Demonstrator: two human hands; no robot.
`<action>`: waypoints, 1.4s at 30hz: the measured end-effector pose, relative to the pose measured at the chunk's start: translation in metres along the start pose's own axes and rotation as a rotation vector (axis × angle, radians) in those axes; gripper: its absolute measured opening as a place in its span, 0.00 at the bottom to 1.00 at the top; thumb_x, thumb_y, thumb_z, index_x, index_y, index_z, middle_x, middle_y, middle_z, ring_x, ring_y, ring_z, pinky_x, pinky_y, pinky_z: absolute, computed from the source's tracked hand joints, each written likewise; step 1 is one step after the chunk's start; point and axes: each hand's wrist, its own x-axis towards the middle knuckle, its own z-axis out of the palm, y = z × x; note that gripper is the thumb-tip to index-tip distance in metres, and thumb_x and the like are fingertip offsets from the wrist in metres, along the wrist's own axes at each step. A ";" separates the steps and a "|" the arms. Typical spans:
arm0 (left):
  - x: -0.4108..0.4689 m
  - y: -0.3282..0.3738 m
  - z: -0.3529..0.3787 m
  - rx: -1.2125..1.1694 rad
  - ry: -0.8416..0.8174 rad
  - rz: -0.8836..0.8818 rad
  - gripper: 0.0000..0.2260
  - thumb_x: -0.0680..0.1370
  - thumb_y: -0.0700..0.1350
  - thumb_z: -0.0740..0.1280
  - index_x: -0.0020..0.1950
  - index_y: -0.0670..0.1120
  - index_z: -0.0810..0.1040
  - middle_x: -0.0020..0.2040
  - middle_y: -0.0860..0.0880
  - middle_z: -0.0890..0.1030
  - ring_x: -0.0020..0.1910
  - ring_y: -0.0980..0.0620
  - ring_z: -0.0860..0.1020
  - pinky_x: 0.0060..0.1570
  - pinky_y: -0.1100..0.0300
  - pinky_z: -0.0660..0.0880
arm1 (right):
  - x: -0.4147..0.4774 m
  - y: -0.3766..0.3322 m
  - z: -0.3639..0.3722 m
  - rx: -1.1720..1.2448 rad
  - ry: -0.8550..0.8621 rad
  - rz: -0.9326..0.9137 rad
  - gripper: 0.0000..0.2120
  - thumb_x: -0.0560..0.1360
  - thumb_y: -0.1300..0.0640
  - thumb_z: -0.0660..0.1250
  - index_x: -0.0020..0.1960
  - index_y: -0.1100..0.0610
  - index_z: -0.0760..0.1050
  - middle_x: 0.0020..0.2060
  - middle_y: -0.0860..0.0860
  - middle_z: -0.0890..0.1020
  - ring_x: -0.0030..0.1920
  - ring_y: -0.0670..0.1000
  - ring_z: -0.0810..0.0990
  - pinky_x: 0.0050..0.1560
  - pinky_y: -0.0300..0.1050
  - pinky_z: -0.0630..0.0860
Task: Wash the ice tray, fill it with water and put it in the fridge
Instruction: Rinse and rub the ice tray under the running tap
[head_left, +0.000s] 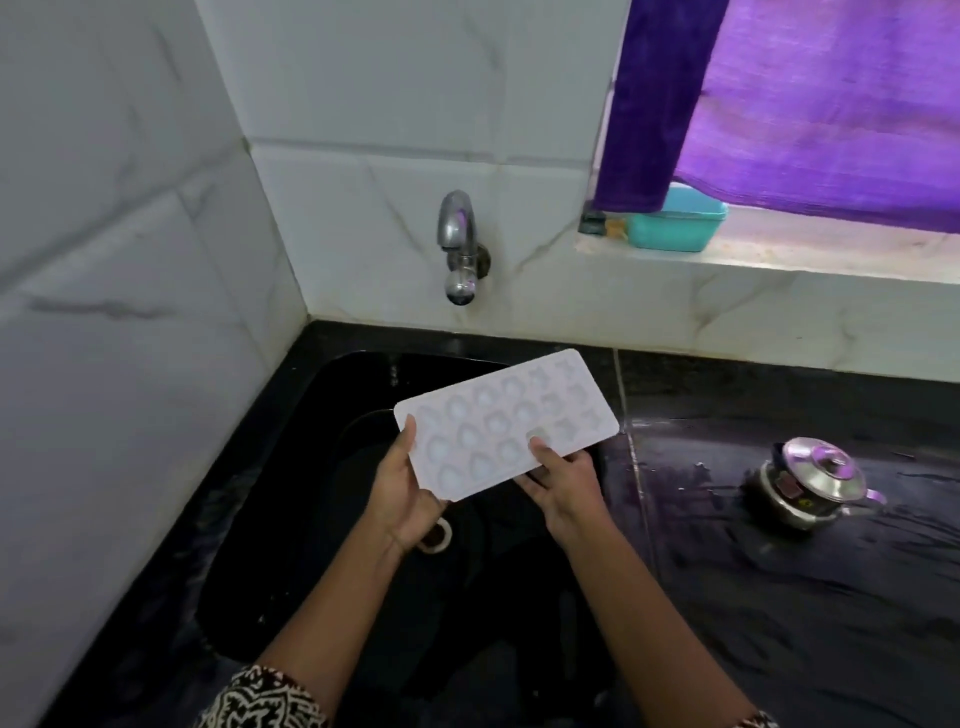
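The ice tray (498, 415) is held in the air over the black sink (322, 467), above its back half, with the tray's far right corner reaching out to the sink's right edge. It is a thin, white, slightly translucent rectangle with rounded corners and a flat rim. Its moulded side faces up. Three rows of small rounded, drop-like cavities run along its length, and those at the far end have a different, more angular shape. It sits slantwise, its long side running from near left to far right.

The left hand (400, 488) grips the near left corner, thumb lying on top along the short edge and fingers curled underneath. The right hand (563, 493) pinches the near long edge, thumb pressed on the top face and fingers below the tray.

A chrome tap (460, 249) juts from the marble-look tiles behind the sink. The drain (439, 535) shows at the sink's bottom, below the left wrist. Right of the sink, a lidded steel pot (810, 483) stands on the wet black countertop (779, 623). Behind and right of the sink, a teal tub (675, 223) sits on the window ledge under a purple curtain (805, 104).
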 end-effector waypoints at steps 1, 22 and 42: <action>0.002 0.006 -0.007 0.003 0.011 -0.005 0.28 0.78 0.60 0.60 0.71 0.42 0.72 0.69 0.39 0.74 0.67 0.40 0.74 0.58 0.47 0.77 | 0.000 0.010 0.008 0.014 0.002 0.011 0.22 0.76 0.63 0.67 0.68 0.60 0.64 0.61 0.57 0.77 0.54 0.55 0.81 0.39 0.46 0.80; 0.076 0.017 -0.097 -0.081 -0.071 -0.152 0.31 0.76 0.64 0.62 0.69 0.44 0.75 0.69 0.39 0.74 0.68 0.39 0.73 0.59 0.43 0.75 | 0.152 -0.064 0.154 -0.505 -0.065 -0.042 0.14 0.81 0.53 0.58 0.62 0.61 0.68 0.59 0.61 0.76 0.61 0.58 0.76 0.60 0.48 0.73; 0.087 0.004 -0.103 -0.029 -0.120 -0.314 0.31 0.73 0.62 0.68 0.67 0.42 0.76 0.67 0.37 0.75 0.66 0.35 0.74 0.61 0.38 0.73 | 0.164 -0.076 0.177 -0.229 -0.192 -0.058 0.12 0.76 0.54 0.68 0.50 0.63 0.71 0.42 0.61 0.79 0.39 0.57 0.82 0.48 0.49 0.81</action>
